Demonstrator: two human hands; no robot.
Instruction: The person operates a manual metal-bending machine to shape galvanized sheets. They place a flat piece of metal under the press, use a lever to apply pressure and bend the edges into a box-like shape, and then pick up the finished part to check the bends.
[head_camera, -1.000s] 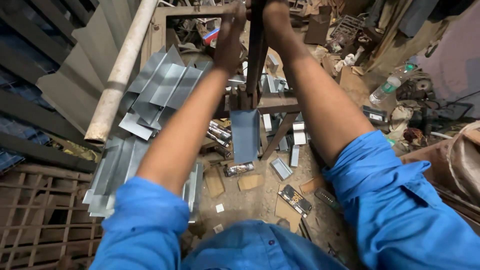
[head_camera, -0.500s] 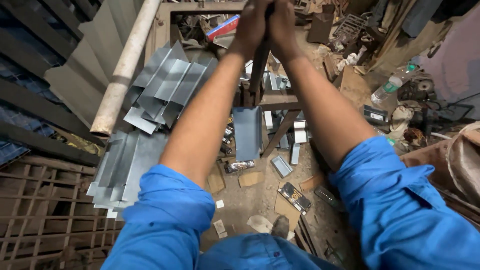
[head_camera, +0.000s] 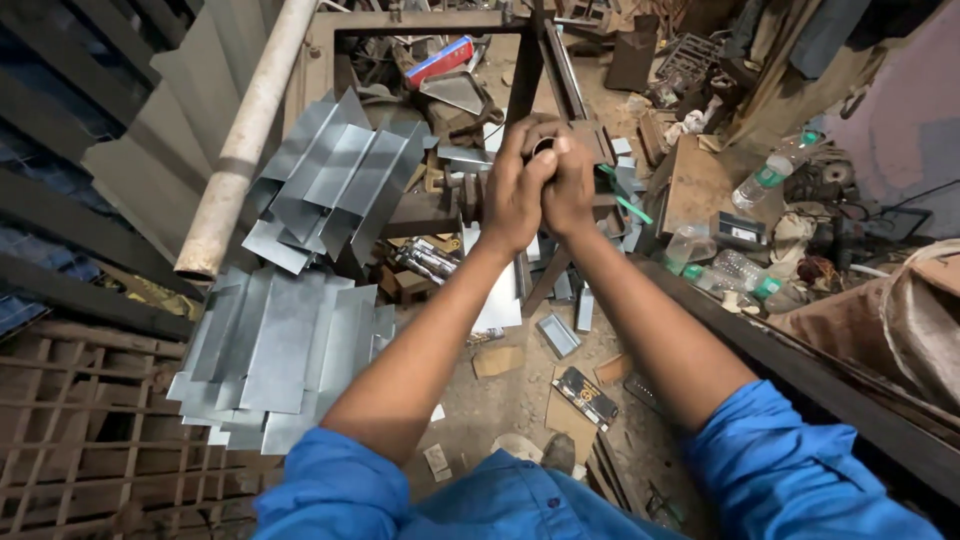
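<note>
Change since earlier: both hands are sitting lower in view than half a second ago, and the dark lever is coming down with them toward the person.
Left hand (head_camera: 515, 190): closing around the end of the dark metal lever bar (head_camera: 524, 75), fingers wrapping it from the left.
Right hand (head_camera: 570, 180): clasping over the same bar end, pressing against the left hand.
Lever bar: rising from the clasped hands up toward the rusty rectangular steel frame (head_camera: 420, 22).
Sleeves: blue shirt cuffs are showing at the bottom edge.
Left of the arms: folded grey sheet-metal pieces (head_camera: 335, 180) are lying in a fan, a second stack (head_camera: 275, 350) nearer.
Beside them: a pale round pipe (head_camera: 245, 140) is leaning diagonally.
Right: clear plastic bottles (head_camera: 770, 180) are resting among scrap.
</note>
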